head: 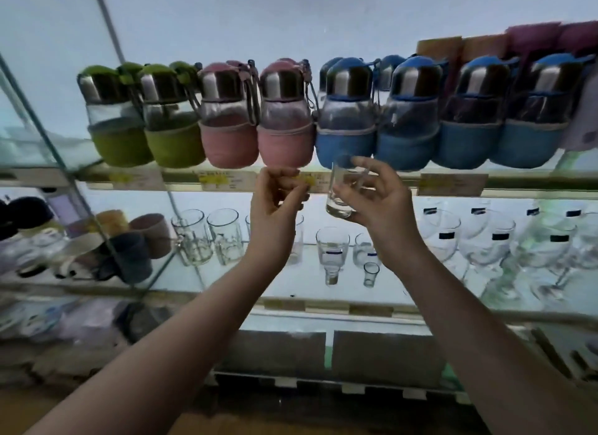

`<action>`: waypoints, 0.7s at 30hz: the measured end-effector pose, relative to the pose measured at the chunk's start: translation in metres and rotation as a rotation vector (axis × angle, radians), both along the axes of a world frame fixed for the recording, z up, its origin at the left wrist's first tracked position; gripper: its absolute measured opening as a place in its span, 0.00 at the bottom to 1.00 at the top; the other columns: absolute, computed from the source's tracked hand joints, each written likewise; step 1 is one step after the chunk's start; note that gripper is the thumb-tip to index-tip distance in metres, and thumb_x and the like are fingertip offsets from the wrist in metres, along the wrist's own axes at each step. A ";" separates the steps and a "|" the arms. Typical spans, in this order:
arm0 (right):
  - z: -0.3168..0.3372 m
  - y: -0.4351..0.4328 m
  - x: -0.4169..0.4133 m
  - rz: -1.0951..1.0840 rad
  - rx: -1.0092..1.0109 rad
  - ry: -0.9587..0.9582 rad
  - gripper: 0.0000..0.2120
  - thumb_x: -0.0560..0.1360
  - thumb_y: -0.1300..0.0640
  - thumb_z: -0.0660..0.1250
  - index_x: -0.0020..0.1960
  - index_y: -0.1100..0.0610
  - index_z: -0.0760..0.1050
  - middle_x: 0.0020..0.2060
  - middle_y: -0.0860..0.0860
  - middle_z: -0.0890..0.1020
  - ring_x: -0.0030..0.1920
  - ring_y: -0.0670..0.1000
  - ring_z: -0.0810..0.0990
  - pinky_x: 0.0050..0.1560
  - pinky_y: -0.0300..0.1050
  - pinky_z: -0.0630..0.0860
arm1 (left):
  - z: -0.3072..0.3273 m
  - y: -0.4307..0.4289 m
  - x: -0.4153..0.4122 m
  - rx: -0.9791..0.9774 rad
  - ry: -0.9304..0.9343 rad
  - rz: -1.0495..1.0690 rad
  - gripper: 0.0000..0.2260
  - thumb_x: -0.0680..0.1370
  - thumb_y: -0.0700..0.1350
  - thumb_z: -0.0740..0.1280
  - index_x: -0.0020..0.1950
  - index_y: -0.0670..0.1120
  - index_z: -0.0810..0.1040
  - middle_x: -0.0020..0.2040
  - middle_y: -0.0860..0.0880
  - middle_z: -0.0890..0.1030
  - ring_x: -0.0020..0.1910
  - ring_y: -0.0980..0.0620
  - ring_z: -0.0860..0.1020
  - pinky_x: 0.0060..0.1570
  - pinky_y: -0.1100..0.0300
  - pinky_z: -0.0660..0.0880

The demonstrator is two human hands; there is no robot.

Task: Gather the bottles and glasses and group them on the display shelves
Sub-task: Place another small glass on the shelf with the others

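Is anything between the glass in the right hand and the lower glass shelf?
Nothing blocks the air path, but small glasses already stand on the lower shelf just below the glass in the right hand; the left hand covers the gap to their left.

Both forearms [194, 331] bare (wrists too).

Holds 1 clear glass [343, 188] near upright at centre; green, pink, blue bottles [284, 117] at 12 o'clock, glasses [333, 250] at 6.

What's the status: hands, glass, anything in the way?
Right hand holds clear glass, raised before upper shelf. Left hand curled beside it, grip unclear. Lower shelf crowded with glasses.
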State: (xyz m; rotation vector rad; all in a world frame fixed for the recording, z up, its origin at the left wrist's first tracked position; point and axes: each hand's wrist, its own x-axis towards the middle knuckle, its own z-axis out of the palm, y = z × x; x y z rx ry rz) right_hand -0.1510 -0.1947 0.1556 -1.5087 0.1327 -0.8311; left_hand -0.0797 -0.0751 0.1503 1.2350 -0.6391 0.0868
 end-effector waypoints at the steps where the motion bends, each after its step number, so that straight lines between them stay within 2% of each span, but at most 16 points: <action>1: -0.006 0.006 0.004 0.004 0.003 0.011 0.17 0.69 0.60 0.74 0.54 0.46 0.75 0.50 0.54 0.81 0.51 0.58 0.82 0.48 0.59 0.81 | -0.006 0.006 0.003 0.005 0.019 0.005 0.06 0.73 0.39 0.66 0.46 0.48 0.71 0.38 0.50 0.76 0.41 0.49 0.77 0.40 0.63 0.73; 4: -0.027 0.022 0.017 0.013 -0.017 0.072 0.18 0.69 0.59 0.74 0.54 0.43 0.75 0.50 0.53 0.81 0.52 0.56 0.82 0.49 0.53 0.81 | -0.026 0.022 0.014 0.038 0.077 0.040 0.08 0.76 0.32 0.63 0.47 0.46 0.72 0.38 0.49 0.77 0.40 0.51 0.78 0.38 0.66 0.74; 7: -0.041 0.028 0.023 -0.005 -0.047 0.131 0.17 0.71 0.56 0.73 0.56 0.43 0.74 0.52 0.51 0.81 0.54 0.51 0.81 0.49 0.46 0.80 | -0.040 0.028 0.019 0.072 0.101 0.053 0.09 0.76 0.31 0.62 0.48 0.45 0.72 0.41 0.46 0.77 0.40 0.50 0.78 0.39 0.66 0.74; 12: -0.070 0.035 0.039 -0.027 -0.044 0.232 0.18 0.72 0.56 0.72 0.60 0.49 0.74 0.53 0.47 0.81 0.54 0.46 0.80 0.53 0.47 0.79 | -0.068 0.035 0.031 0.108 0.196 0.082 0.09 0.76 0.33 0.62 0.46 0.47 0.71 0.42 0.45 0.76 0.39 0.50 0.77 0.41 0.61 0.74; 15: -0.089 0.036 0.047 0.001 0.017 0.264 0.16 0.72 0.57 0.72 0.59 0.51 0.74 0.50 0.46 0.81 0.54 0.50 0.80 0.48 0.44 0.77 | -0.087 0.035 0.037 0.141 0.256 0.080 0.07 0.75 0.35 0.62 0.46 0.48 0.71 0.41 0.47 0.77 0.40 0.49 0.77 0.43 0.58 0.74; 18: -0.107 0.036 0.054 0.017 0.057 0.288 0.15 0.73 0.58 0.71 0.59 0.51 0.74 0.51 0.49 0.81 0.54 0.52 0.81 0.39 0.38 0.77 | -0.102 0.034 0.043 0.184 0.304 0.061 0.06 0.71 0.42 0.62 0.46 0.50 0.73 0.43 0.47 0.77 0.42 0.50 0.77 0.44 0.58 0.74; 21: -0.124 0.034 0.063 0.011 0.069 0.326 0.17 0.73 0.59 0.71 0.60 0.52 0.74 0.54 0.51 0.81 0.55 0.53 0.80 0.40 0.39 0.77 | -0.116 0.032 0.050 0.245 0.330 0.011 0.09 0.70 0.45 0.62 0.48 0.52 0.76 0.45 0.50 0.80 0.46 0.50 0.78 0.47 0.58 0.76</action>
